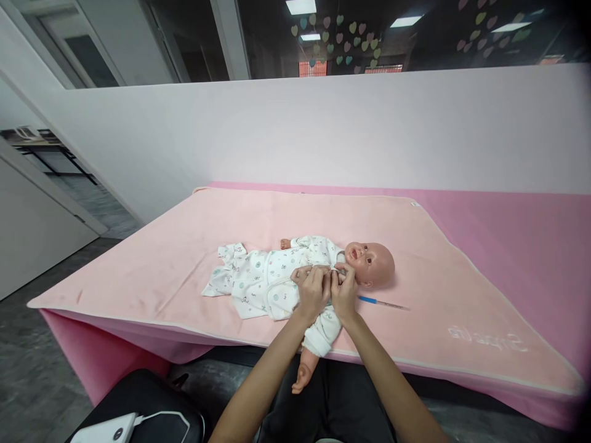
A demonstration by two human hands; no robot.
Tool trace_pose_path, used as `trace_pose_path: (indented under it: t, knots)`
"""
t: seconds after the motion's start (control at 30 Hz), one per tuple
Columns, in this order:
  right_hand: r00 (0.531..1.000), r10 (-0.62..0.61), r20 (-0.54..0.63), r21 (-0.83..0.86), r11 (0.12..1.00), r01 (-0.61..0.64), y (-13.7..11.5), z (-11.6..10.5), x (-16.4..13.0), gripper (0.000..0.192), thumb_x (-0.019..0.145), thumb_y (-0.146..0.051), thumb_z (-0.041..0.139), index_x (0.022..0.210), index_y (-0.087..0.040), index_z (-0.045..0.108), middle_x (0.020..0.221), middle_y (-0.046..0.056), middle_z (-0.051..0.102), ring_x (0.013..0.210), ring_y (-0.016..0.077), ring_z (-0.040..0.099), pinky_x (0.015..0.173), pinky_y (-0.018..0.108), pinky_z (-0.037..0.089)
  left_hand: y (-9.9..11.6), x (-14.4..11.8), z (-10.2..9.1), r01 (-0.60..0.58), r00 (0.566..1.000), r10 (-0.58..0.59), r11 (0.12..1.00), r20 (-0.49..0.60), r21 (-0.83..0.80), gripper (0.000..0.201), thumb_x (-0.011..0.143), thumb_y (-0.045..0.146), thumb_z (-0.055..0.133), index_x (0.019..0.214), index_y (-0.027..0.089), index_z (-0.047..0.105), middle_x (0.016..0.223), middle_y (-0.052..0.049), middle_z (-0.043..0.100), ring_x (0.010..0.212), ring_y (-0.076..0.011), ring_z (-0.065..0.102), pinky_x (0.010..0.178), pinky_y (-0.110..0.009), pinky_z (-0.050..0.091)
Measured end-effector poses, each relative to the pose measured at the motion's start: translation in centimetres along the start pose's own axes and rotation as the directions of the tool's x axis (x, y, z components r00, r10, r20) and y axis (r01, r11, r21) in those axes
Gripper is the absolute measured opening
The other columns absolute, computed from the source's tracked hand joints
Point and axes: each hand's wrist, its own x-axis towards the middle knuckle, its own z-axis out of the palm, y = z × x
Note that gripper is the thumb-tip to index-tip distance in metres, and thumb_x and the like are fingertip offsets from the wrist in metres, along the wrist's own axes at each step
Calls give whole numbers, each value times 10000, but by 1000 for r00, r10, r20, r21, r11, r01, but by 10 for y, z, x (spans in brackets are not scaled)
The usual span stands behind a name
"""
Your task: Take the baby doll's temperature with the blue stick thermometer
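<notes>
Across the pink tabletop (530, 246) lies a pale pink blanket (184, 246), its near edge hanging over the side. On the blanket's middle rests a baby doll (369, 261) on its back, head to the right, dressed in a white printed garment (258, 280), one bare arm dangling over the near edge. The left hand (314, 289) and right hand (344, 289) sit side by side, touching, on the doll's chest just below the chin; each grip is pinched shut on the garment's front. A blue-tipped thin stick (381, 303) lies just beside the doll's head.
</notes>
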Motion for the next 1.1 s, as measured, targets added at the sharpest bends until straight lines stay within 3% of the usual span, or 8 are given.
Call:
trace_pose_path:
  t: [0.2, 0.37, 0.57, 0.73, 0.83, 0.93, 1.0, 1.1]
  knots:
    - [999, -23, -34, -18, 1000, 23, -2, 1, 1, 174, 872, -288, 459, 996, -169, 486, 856, 62, 620, 608, 126, 575, 589, 263, 470, 1, -1, -9, 46, 999, -45, 997, -26, 56, 131, 830, 156, 486, 884, 212, 591, 896, -26, 667, 903, -204, 530, 860, -397, 258]
    - [982, -156, -106, -56, 987, 150, -6, 0, 2, 125, 878, -259, 447, 925, -176, 528, 936, 88, 601, 799, 157, 581, 653, 276, 479, 1, -2, -22, 162, 985, -153, 979, -81, 123, 175, 799, 216, 550, 963, 230, 611, 1001, -47, 646, 1000, -261, 461, 892, -442, 230]
    - [978, -150, -147, 5, 988, 152, -7, -2, 2, 115, 873, -241, 449, 941, -175, 513, 1049, 129, 565, 976, 198, 565, 713, 317, 501, -2, -6, -28, 199, 978, -191, 974, -79, 109, 115, 802, 199, 537, 869, 229, 625, 982, -59, 631, 1001, -271, 443, 881, -449, 237]
    - [979, -150, -142, -5, 989, 151, -8, -2, 1, 126, 879, -207, 419, 956, -174, 513, 1065, 134, 584, 940, 190, 590, 734, 332, 514, -3, -8, -28, 191, 980, -184, 977, -78, 94, 79, 821, 205, 536, 845, 216, 610, 934, -53, 632, 972, -248, 458, 879, -428, 248]
    - [962, -266, -63, -67, 963, 262, -10, -1, -2, 181, 861, -158, 422, 1001, -174, 534, 1099, 130, 593, 938, 188, 605, 734, 319, 520, -4, -10, -26, 188, 981, -183, 979, -69, 81, 95, 846, 209, 513, 880, 212, 601, 939, -49, 630, 955, -228, 469, 879, -409, 259]
    - [895, -429, 122, -80, 895, 439, -13, -1, -5, 283, 836, -111, 428, 1087, -184, 535, 1072, 97, 626, 983, 179, 607, 780, 294, 518, -5, -11, -23, 146, 989, -146, 989, -17, 27, 122, 873, 219, 472, 884, 199, 592, 871, -45, 625, 870, -201, 490, 838, -381, 293]
    - [875, -442, 200, -75, 883, 463, -14, -2, -7, 325, 830, -103, 424, 1122, -196, 533, 1021, 72, 649, 929, 164, 627, 759, 273, 522, -6, -11, -22, 132, 991, -132, 991, -3, -6, 139, 884, 227, 458, 866, 194, 592, 808, -36, 617, 811, -186, 495, 804, -364, 311]
    - [887, -388, 250, -70, 907, 416, -15, -5, -7, 332, 828, -130, 423, 1129, -205, 541, 989, 63, 656, 817, 158, 642, 692, 270, 528, -7, -11, -23, 136, 990, -136, 990, -27, -24, 141, 884, 235, 473, 842, 198, 603, 768, -22, 619, 774, -174, 502, 790, -355, 320]
